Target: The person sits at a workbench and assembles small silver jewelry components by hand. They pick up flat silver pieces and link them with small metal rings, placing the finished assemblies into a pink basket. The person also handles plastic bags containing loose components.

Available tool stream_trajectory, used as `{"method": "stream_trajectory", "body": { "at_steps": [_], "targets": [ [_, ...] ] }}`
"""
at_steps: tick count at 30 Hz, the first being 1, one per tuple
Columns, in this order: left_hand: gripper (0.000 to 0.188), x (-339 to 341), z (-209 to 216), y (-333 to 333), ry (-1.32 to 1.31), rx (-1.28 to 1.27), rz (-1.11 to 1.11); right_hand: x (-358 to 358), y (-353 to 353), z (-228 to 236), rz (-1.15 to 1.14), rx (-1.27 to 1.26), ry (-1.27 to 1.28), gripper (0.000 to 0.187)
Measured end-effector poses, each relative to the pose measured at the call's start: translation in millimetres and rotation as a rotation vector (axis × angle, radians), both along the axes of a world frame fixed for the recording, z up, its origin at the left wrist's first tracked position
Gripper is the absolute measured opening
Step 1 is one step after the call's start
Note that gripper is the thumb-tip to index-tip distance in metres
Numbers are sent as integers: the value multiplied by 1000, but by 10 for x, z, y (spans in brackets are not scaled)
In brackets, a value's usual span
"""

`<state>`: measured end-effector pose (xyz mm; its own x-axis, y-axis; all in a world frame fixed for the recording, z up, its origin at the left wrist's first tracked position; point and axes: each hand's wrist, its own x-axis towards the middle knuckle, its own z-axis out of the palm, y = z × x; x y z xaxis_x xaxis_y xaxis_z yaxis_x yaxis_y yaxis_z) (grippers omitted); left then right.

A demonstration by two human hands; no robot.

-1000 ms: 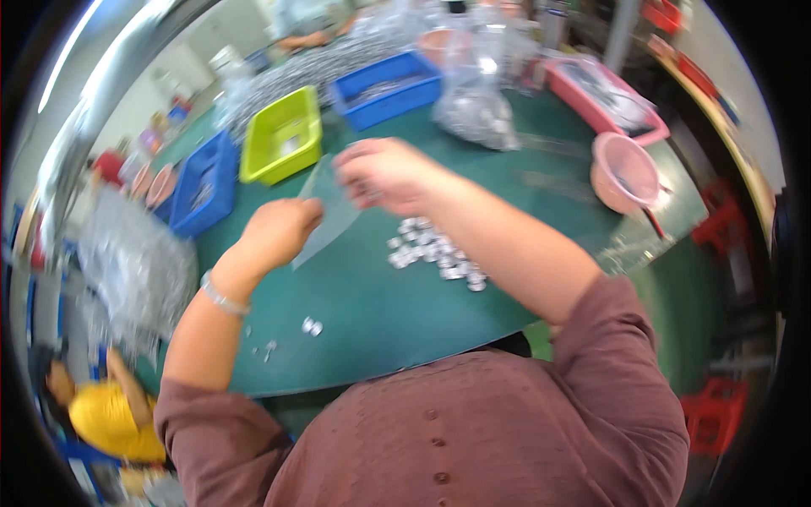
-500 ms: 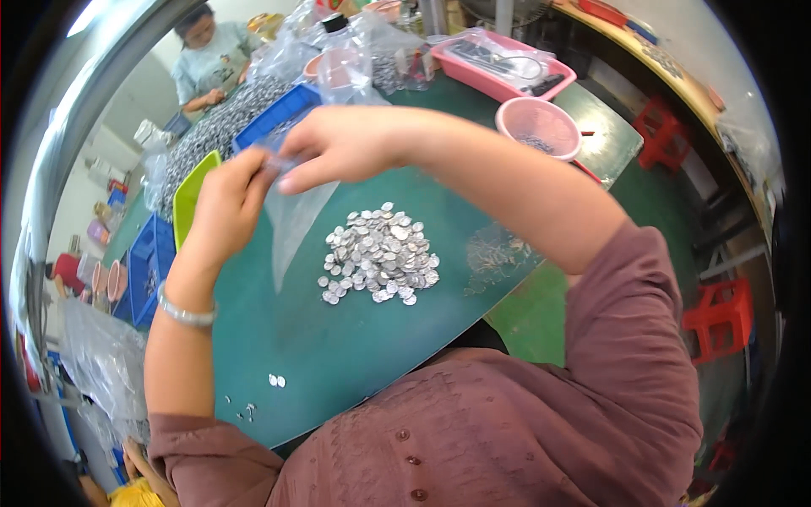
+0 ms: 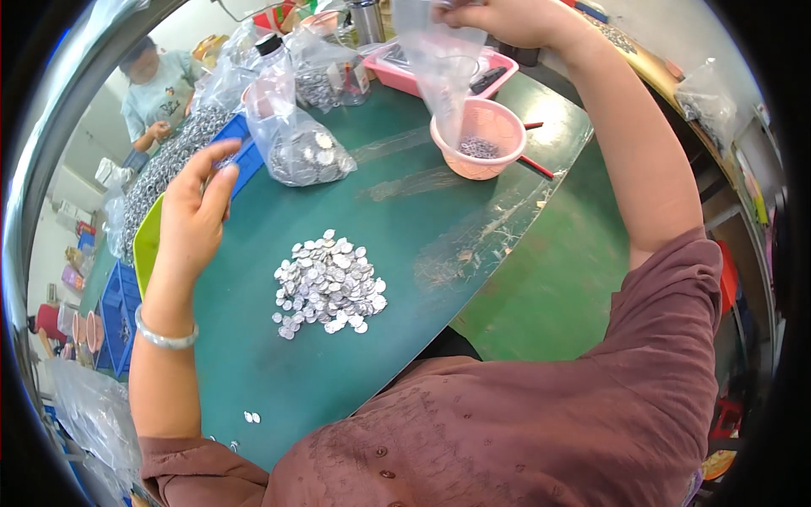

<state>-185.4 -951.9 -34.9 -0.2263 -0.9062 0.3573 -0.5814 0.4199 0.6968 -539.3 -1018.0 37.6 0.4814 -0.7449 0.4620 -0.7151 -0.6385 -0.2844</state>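
Note:
My right hand (image 3: 507, 19) is raised at the far right, fingers closed on the top of a clear plastic bag (image 3: 438, 63). The bag hangs down in front of a pink tray, its lower end at a pink basket (image 3: 480, 169) that holds small grey pieces. My left hand (image 3: 194, 211) is over the left side of the table, thumb and fingers apart, nothing seen in it. It is nearest to a lime-green container (image 3: 148, 241) and a blue tray (image 3: 247, 165). A heap of small silvery oval pieces (image 3: 329, 283) lies on the green table (image 3: 253, 372) between my arms.
A filled clear bag (image 3: 308, 160) stands beyond the heap, beside a black-capped bottle (image 3: 269, 44). The pink tray (image 3: 505, 72) sits at the back. A large grey mound (image 3: 169, 160) spreads at far left, near another person (image 3: 160, 89). A red stick (image 3: 536, 167) lies beside the basket.
My hands have parted. The right one has swung far to the right with the plastic bag, while the left has let go of it and opened. The view has shifted to the right.

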Motion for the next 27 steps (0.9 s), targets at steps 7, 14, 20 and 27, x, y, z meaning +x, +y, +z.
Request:
{"method": "stream_trajectory", "body": {
  "at_steps": [7,14,20,27],
  "targets": [
    [23,330,-406,322,86,348,144,-991,-186,-785,-157,260,26,14],
    [21,533,-585,577,139,493,208,-1313,-387,-1115,-326,204,-233,11],
    [20,548,-581,650,179,531,206,-1136,-610,-1217,-211,65,-413,16],
    [19,609,-646,780,199,567,221,-884,-754,-1260,-120,48,-362,25]
  ]
}}
